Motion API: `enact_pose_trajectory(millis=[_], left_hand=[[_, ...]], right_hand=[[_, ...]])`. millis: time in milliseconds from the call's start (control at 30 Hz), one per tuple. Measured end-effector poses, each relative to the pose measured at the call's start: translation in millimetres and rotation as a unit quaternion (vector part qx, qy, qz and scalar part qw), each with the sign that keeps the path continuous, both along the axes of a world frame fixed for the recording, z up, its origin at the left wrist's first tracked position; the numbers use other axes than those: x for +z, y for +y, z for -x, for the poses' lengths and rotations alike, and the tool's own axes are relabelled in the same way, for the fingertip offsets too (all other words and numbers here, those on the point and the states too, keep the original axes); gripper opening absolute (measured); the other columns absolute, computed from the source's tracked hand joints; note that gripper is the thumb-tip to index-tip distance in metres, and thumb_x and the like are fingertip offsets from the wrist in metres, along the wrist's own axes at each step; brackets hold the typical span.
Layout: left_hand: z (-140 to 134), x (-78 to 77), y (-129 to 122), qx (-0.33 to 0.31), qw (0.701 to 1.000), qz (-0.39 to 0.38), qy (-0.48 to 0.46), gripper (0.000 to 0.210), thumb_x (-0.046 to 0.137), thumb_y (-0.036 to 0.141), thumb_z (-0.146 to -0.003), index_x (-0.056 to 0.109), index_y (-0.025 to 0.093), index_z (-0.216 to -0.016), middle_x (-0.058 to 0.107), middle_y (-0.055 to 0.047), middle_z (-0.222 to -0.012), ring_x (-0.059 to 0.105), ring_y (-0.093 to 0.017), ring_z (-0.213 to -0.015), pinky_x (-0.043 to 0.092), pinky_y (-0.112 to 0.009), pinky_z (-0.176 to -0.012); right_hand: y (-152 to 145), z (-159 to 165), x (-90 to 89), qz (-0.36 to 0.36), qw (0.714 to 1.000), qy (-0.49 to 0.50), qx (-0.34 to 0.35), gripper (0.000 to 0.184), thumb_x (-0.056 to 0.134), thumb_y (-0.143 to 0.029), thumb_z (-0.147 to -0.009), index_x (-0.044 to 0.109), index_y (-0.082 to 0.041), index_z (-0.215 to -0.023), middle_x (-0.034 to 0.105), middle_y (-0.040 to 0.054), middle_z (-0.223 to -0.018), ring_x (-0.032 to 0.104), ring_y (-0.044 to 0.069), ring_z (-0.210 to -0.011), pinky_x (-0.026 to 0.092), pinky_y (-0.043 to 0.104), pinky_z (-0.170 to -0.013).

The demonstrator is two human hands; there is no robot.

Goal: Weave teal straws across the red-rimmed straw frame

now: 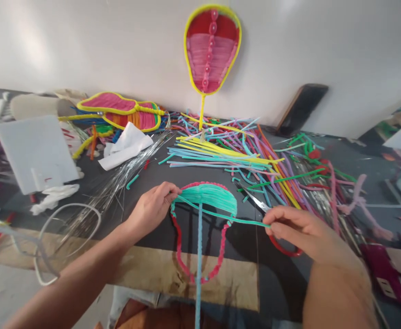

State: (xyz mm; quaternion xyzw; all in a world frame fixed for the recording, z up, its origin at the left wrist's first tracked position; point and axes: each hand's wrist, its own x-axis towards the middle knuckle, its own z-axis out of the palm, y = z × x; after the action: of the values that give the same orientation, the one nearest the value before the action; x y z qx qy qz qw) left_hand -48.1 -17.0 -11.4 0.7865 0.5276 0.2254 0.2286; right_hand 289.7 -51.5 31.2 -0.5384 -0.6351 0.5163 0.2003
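A rounded frame of pink pipe cleaners (222, 246) stands before me, its far end filled with rows of teal pipe cleaner (210, 194). A light blue stem (199, 256) runs down its middle toward me. My left hand (154, 205) pinches the frame's left edge, where a teal pipe cleaner (248, 222) starts. That strand stretches across the frame to my right hand (298, 228), whose thumb and fingertips are closed on its free end. Scissors with red handles (294, 252) lie at my right hand, partly behind it; I cannot tell whether it touches them.
Loose pipe cleaners (217, 148) in many colours are piled behind the frame. A finished pink piece with yellow rim (212, 50) stands upright at the white wall. A phone (302, 109) leans there too. Metal wires (118, 169), white paper (126, 145) and a white board (37, 153) lie left.
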Motion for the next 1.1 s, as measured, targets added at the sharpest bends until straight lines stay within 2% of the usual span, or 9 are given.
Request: enact_pose_trajectory(millis=[200,333,400,533,667,767,900,1033,1100], left_hand=[[-2.0,-0.6,2.2,-0.008,0.999,-0.023,0.022,0.019,0.040,0.027,-0.091,0.056,0.020,-0.084,0.065,-0.001,-0.082,0.060,-0.015,-0.079,0.044,-0.026,-0.073],[-2.4,2.9,1.6,0.013,1.000,-0.009,0.020,0.017,0.043,0.027,-0.089,0.058,0.021,-0.084,0.065,0.000,-0.081,0.060,-0.015,-0.078,0.043,-0.024,-0.072],[-2.5,4.2,1.0,0.023,1.000,0.002,0.015,0.016,0.044,0.027,-0.088,0.058,0.021,-0.084,0.066,0.000,-0.082,0.060,-0.015,-0.077,0.043,-0.024,-0.072],[-3.2,4.5,-1.5,0.060,0.998,0.014,-0.023,0.016,0.047,0.030,-0.086,0.060,0.021,-0.086,0.065,0.001,-0.083,0.059,-0.013,-0.075,0.043,-0.022,-0.071],[-5.1,3.9,-6.3,0.092,0.989,0.052,-0.106,0.019,0.050,0.035,-0.085,0.061,0.019,-0.087,0.064,0.001,-0.079,0.057,-0.013,-0.072,0.044,-0.020,-0.066],[-6.4,5.5,-9.4,0.087,0.977,0.095,-0.168,0.023,0.054,0.038,-0.083,0.063,0.018,-0.088,0.065,0.000,-0.079,0.059,-0.013,-0.073,0.046,-0.021,-0.069],[-6.0,7.0,-9.6,0.009,0.979,0.123,-0.161,0.023,0.057,0.038,-0.083,0.065,0.018,-0.092,0.069,-0.002,-0.086,0.062,-0.014,-0.078,0.048,-0.023,-0.073],[-4.0,1.2,-6.1,-0.147,0.985,-0.004,-0.092,0.017,0.057,0.029,-0.085,0.068,0.021,-0.095,0.070,-0.004,-0.091,0.059,-0.018,-0.095,0.046,-0.030,-0.086],[-3.3,-2.5,-4.6,-0.191,0.979,-0.057,-0.033,0.017,0.058,0.028,-0.085,0.068,0.024,-0.098,0.069,-0.005,-0.097,0.055,-0.021,-0.105,0.044,-0.036,-0.092]], right_hand=[[1.9,10.4,-20.3,0.053,0.964,0.219,0.141,0.028,0.049,-0.036,-0.091,0.067,-0.016,-0.096,0.067,0.0091,-0.082,0.061,0.016,-0.074,0.050,0.031,-0.070],[3.6,19.2,-29.5,0.036,0.947,0.268,0.172,0.020,0.054,-0.032,-0.089,0.066,-0.018,-0.097,0.064,0.0072,-0.085,0.060,0.015,-0.076,0.049,0.030,-0.071],[2.7,28.6,-29.3,0.006,0.962,0.222,0.158,0.018,0.059,-0.031,-0.085,0.064,-0.019,-0.099,0.062,0.0059,-0.089,0.059,0.014,-0.075,0.048,0.028,-0.069],[-4.4,55.1,-31.3,-0.124,0.983,0.010,0.137,0.017,0.056,-0.029,-0.087,0.063,-0.022,-0.100,0.062,0.0051,-0.095,0.057,0.012,-0.072,0.048,0.026,-0.069],[-11.4,76.0,-45.0,-0.285,0.937,-0.156,0.130,0.020,0.059,-0.033,-0.085,0.063,-0.021,-0.100,0.065,0.0068,-0.092,0.060,0.018,-0.082,0.047,0.030,-0.075],[-13.1,83.9,-54.4,-0.355,0.900,-0.217,0.128,0.012,0.055,-0.025,-0.087,0.064,-0.019,-0.090,0.065,0.0054,-0.081,0.061,0.018,-0.078,0.046,0.029,-0.071],[-13.8,88.8,-57.0,-0.395,0.875,-0.259,0.102,0.014,0.050,-0.020,-0.087,0.063,-0.020,-0.080,0.062,0.0028,-0.072,0.059,0.016,-0.069,0.041,0.027,-0.064],[-15.7,92.0,-56.5,-0.392,0.868,-0.287,0.100,0.016,0.049,-0.018,-0.086,0.062,-0.019,-0.077,0.061,0.0024,-0.070,0.059,0.016,-0.067,0.039,0.027,-0.063],[-16.1,92.9,-56.7,-0.384,0.872,-0.287,0.095,0.015,0.049,-0.018,-0.086,0.061,-0.019,-0.076,0.061,0.0024,-0.070,0.059,0.016,-0.067,0.039,0.027,-0.063]])
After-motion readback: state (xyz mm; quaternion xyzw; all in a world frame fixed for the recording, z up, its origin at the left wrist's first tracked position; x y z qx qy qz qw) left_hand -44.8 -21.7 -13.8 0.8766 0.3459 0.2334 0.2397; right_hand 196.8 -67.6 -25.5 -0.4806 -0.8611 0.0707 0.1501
